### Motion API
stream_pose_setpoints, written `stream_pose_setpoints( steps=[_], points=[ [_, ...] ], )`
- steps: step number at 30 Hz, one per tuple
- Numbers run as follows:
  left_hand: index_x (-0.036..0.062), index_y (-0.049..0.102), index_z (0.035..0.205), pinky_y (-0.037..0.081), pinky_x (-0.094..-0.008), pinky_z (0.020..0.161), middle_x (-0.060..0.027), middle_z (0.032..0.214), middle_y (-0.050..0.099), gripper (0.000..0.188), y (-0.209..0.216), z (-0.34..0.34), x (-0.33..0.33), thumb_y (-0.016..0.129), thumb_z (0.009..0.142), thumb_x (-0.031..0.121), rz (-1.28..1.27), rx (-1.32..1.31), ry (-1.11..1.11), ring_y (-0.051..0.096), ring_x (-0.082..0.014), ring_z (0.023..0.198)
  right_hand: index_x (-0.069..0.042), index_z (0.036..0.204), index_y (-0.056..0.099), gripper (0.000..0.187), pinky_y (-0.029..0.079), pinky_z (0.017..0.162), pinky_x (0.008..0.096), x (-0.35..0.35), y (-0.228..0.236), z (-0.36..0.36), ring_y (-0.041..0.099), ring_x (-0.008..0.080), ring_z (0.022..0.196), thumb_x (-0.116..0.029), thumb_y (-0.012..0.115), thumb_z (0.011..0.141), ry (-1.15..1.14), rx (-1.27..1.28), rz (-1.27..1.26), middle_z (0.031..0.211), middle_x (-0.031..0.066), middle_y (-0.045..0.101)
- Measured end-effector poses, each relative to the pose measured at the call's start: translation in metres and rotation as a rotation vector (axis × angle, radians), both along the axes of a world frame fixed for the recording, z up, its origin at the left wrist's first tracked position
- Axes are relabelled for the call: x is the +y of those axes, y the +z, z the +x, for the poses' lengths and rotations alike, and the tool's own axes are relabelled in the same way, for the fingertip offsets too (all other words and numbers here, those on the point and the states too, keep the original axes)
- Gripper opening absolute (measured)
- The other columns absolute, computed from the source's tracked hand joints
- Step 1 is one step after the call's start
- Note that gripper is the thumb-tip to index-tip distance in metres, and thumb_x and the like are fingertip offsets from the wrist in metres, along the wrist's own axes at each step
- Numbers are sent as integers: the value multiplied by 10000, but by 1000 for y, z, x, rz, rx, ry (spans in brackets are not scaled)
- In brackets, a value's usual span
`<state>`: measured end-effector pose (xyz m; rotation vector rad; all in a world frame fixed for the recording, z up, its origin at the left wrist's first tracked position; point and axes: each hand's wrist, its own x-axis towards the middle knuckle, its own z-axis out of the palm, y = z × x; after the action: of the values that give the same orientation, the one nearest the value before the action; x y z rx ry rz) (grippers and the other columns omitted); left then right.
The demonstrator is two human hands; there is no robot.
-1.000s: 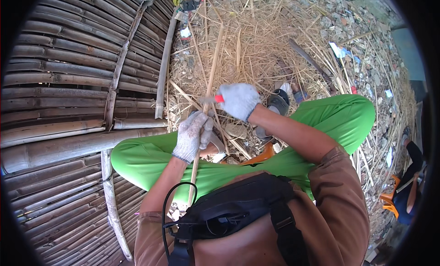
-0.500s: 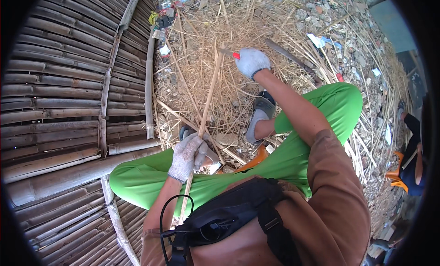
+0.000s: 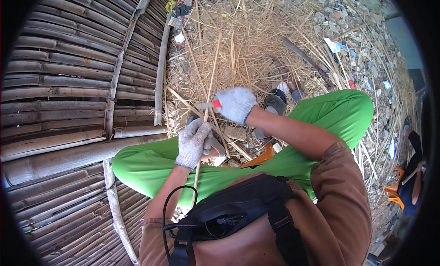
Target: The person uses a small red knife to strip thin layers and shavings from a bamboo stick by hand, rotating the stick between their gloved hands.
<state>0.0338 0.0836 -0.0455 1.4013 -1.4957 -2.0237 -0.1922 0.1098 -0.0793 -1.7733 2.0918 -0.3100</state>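
Observation:
My left hand, in a pale knit glove, is closed around a long thin bamboo strip. The strip slants from beside my waist up past the hand to the straw-covered ground beyond. Just above that hand, my gloved right hand grips a knife by its red handle. Its blade points left and crosses the strip, seemingly touching it. Most of the handle is hidden inside the right hand.
A slatted bamboo wall stands at left. Shavings and rubble cover the ground ahead, with a dark flat stick on them. An orange stool shows beneath me. At far right another person sits on an orange seat.
My right hand has drawn the knife down along the strip, from near its far end to just above my left hand. The left hand keeps its hold. The whole view has shifted slightly.

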Motion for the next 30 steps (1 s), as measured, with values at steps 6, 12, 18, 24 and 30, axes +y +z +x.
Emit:
stream_pose_setpoints(
  steps=[6, 12, 18, 24, 30],
  points=[
    [-6, 696, 1189, 447, -242, 403, -17, 757, 603, 265, 1, 1, 5, 682, 1084, 237, -79, -44, -45, 540, -80, 475, -100, 977, 724, 284, 627, 674, 536, -19, -19, -44, 782, 361, 791, -378, 666, 971, -57, 87, -103, 814, 147, 762],
    [25, 695, 1117, 444, -249, 402, -3, 710, 590, 249, -1, 0, 0, 698, 1082, 272, -84, -102, -51, 532, -78, 465, -79, 995, 754, 291, 644, 734, 537, 7, 9, 9, 803, 345, 864, -352, 661, 960, 69, -4, 8, 935, 177, 797],
    [9, 687, 1124, 435, -249, 398, -7, 714, 595, 274, 2, 2, 4, 686, 1088, 280, -67, -52, -70, 534, -78, 465, -81, 983, 767, 319, 639, 747, 546, -9, -4, -27, 803, 372, 858, -373, 638, 976, -40, 22, -27, 922, 199, 793],
    [4, 698, 1152, 437, -247, 404, -13, 770, 630, 280, -1, 1, 6, 674, 1093, 277, -120, -84, -106, 543, -77, 475, -103, 945, 726, 247, 622, 719, 547, 2, -6, -14, 782, 379, 811, -347, 685, 942, 8, 17, -52, 825, 167, 760],
    [15, 700, 1148, 442, -247, 406, 0, 766, 617, 283, 0, 0, 4, 660, 1098, 290, -249, -106, -152, 539, -63, 487, -95, 1003, 772, 257, 638, 751, 529, -16, -2, -31, 804, 352, 902, -325, 678, 935, -71, 60, -17, 945, 163, 805]
  ],
)
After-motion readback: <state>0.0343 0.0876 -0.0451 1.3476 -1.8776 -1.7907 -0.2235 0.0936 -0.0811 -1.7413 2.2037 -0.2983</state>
